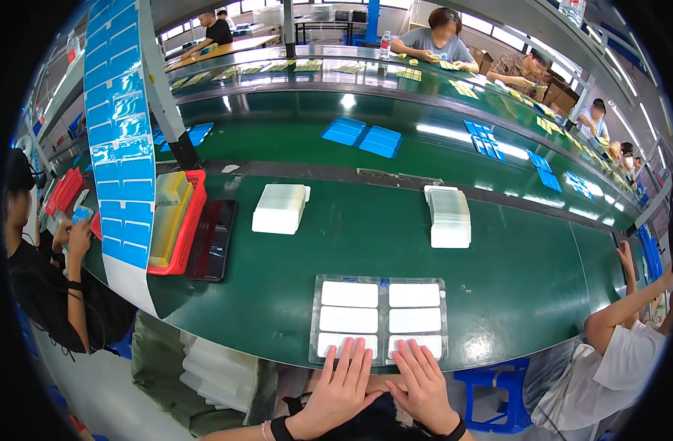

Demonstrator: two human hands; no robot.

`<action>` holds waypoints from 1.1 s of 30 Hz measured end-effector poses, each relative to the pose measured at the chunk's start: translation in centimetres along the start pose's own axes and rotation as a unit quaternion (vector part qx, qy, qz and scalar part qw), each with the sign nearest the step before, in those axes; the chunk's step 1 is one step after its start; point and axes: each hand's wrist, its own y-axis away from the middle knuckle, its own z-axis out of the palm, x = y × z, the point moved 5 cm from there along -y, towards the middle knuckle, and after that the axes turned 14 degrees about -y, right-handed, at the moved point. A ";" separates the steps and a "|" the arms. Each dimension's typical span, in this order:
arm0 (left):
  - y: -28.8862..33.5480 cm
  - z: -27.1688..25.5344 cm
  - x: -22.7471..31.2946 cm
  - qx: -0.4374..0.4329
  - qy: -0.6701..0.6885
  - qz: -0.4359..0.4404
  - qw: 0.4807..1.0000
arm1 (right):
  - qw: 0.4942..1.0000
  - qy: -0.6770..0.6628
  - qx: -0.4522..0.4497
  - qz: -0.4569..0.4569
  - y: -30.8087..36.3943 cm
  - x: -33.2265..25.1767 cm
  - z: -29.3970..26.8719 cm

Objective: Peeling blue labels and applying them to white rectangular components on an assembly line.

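A clear plastic tray (384, 301) lies at the near edge of the green table, with several white rectangular cards (349, 294) set in two columns. My left hand (341, 386) rests flat, its fingertips over the nearest card of the left column. Beside it, my right hand (419, 386) lies with fingers stretched out over the nearest card of the right column. Neither hand grips anything. Beyond the tray stand two stacks of thin whitish sheets, a left stack (280, 209) and a right stack (449, 217).
A blue strip of film (122, 169) hangs at the left beside a red basket (182, 242) of yellowish sheets and a dark phone (213, 241). Blue sheets (362, 137) lie on the green belt behind. Co-workers sit at both sides; a blue stool (494, 397) stands lower right.
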 end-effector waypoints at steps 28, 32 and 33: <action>-4.9 -0.1 -6.8 -0.054 0.001 0.000 0.999 | 0.992 0.054 -0.110 0.025 -4.4 4.1 -3.7; -4.2 -0.4 -8.5 -0.045 0.002 -0.039 0.998 | 0.992 0.057 -0.116 -0.001 -5.9 3.8 -2.4; -4.0 -0.6 -9.2 -0.013 0.028 -0.037 0.999 | 0.991 0.059 -0.120 -0.021 -5.6 3.3 -2.4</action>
